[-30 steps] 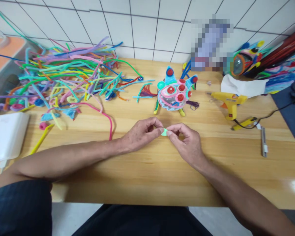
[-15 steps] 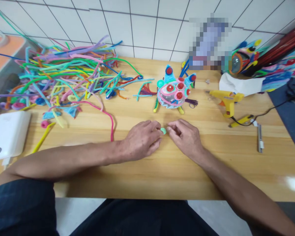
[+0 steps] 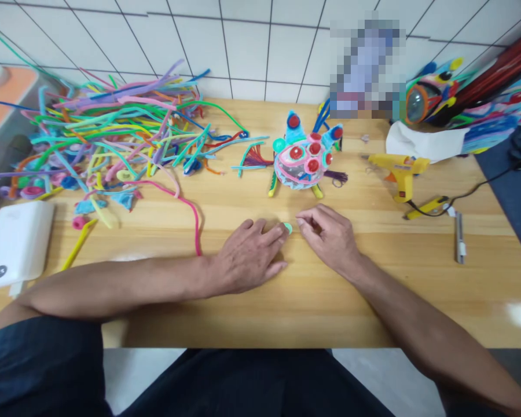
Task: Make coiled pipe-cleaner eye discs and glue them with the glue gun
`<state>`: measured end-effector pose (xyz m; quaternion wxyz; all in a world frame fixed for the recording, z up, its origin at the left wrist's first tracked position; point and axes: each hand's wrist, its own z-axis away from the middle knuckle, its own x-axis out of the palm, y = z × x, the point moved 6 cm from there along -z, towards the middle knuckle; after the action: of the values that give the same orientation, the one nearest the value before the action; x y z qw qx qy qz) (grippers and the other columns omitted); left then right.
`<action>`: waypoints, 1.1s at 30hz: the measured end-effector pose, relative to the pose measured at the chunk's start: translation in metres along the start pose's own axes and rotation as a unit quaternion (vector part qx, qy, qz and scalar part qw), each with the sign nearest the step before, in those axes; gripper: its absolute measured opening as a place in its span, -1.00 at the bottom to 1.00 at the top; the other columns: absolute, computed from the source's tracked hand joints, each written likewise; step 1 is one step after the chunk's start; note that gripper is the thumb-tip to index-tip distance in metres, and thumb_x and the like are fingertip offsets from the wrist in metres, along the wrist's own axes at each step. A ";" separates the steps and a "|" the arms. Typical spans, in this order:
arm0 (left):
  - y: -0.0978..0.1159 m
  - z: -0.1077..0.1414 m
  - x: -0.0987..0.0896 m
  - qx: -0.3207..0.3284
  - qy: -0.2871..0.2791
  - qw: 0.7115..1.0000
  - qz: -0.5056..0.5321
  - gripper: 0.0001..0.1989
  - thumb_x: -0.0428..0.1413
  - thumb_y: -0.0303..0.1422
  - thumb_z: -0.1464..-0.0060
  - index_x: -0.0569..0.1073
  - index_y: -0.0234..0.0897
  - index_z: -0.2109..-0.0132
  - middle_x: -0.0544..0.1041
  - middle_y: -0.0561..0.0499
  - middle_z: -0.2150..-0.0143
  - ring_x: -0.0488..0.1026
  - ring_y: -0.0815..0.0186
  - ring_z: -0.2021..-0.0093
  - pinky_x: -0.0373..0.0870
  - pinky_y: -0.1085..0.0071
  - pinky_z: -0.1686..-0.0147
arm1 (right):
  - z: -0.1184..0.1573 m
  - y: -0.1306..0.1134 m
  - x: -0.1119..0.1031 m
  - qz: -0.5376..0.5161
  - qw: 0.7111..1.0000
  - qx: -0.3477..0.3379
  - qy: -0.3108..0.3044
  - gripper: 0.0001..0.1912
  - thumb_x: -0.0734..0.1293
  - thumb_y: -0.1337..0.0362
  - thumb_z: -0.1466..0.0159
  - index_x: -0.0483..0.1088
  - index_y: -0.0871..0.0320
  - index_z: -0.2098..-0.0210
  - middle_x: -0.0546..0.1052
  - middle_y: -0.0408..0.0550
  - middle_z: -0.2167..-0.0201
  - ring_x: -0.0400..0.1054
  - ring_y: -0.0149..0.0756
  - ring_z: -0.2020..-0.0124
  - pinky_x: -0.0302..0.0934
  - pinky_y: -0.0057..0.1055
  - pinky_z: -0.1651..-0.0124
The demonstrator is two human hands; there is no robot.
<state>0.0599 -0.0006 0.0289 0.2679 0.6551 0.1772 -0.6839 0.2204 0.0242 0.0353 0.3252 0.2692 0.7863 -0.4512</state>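
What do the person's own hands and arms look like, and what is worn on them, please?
Both the left hand and right hand are bare, with no gloves, rings or watch visible. The left arm has a loose, dark navy sleeve ending near the elbow; the right sleeve is too little in view to describe.

Table (image 3: 295,301): offered room between figure (image 3: 301,165) and glue gun (image 3: 400,171).
Figure: blocked the way beyond the hands (image 3: 249,255).
Pipe cleaners (image 3: 125,130): crowded the far left.
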 end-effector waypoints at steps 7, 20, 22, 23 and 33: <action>-0.006 -0.005 -0.005 -0.005 -0.002 1.000 0.014 -0.46 0.02 -0.12 -0.40 0.37 -0.34 -0.36 0.41 -0.21 -0.34 0.38 -0.02 -0.07 0.35 0.05 -0.01 | 0.001 0.002 0.005 0.013 0.999 -0.019 -0.027 -0.86 0.31 0.39 -0.34 0.51 0.09 0.22 0.56 -0.08 0.38 0.42 -0.28 0.36 0.29 -0.35 0.24; -0.032 -0.008 -0.016 0.003 0.036 0.988 0.150 -0.60 0.05 -0.27 -0.40 0.45 -0.19 -0.30 0.48 -0.18 -0.14 0.46 0.08 -0.08 0.44 0.09 -0.12 | 0.005 -0.003 0.014 0.073 0.994 -0.057 -0.066 -0.78 0.31 0.42 -0.30 0.55 0.13 0.12 0.55 -0.03 0.32 0.45 -0.18 0.26 0.33 -0.28 0.16; -0.032 -0.008 -0.019 -0.013 0.056 0.989 0.134 -0.62 0.00 -0.31 -0.42 0.47 -0.21 -0.28 0.50 -0.19 -0.13 0.49 0.09 -0.06 0.46 0.09 -0.10 | 0.005 -0.003 0.014 0.075 0.994 -0.054 -0.063 -0.80 0.32 0.41 -0.29 0.54 0.12 0.13 0.55 -0.03 0.32 0.46 -0.19 0.26 0.33 -0.28 0.16; -0.031 -0.008 -0.019 -0.019 0.058 0.990 0.126 -0.63 0.00 -0.31 -0.42 0.49 -0.23 -0.26 0.51 -0.19 -0.11 0.49 0.09 -0.05 0.47 0.10 -0.09 | 0.005 -0.003 0.014 0.074 0.994 -0.052 -0.063 -0.80 0.32 0.42 -0.29 0.54 0.11 0.14 0.55 -0.03 0.32 0.47 -0.19 0.26 0.33 -0.29 0.16; -0.014 -0.012 -0.003 -0.003 0.000 1.000 -0.009 -0.61 0.00 -0.21 -0.43 0.42 -0.31 -0.25 0.49 -0.20 -0.06 0.44 0.01 0.00 0.42 0.12 0.10 | 0.006 -0.004 0.013 0.065 0.995 -0.040 -0.060 -0.80 0.32 0.43 -0.29 0.53 0.12 0.14 0.58 -0.01 0.30 0.48 -0.15 0.23 0.36 -0.25 0.14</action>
<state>0.0611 0.0184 0.0291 0.2637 0.6526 0.1856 -0.6856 0.2105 0.0187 0.0254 0.4109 0.2787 0.7639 -0.4124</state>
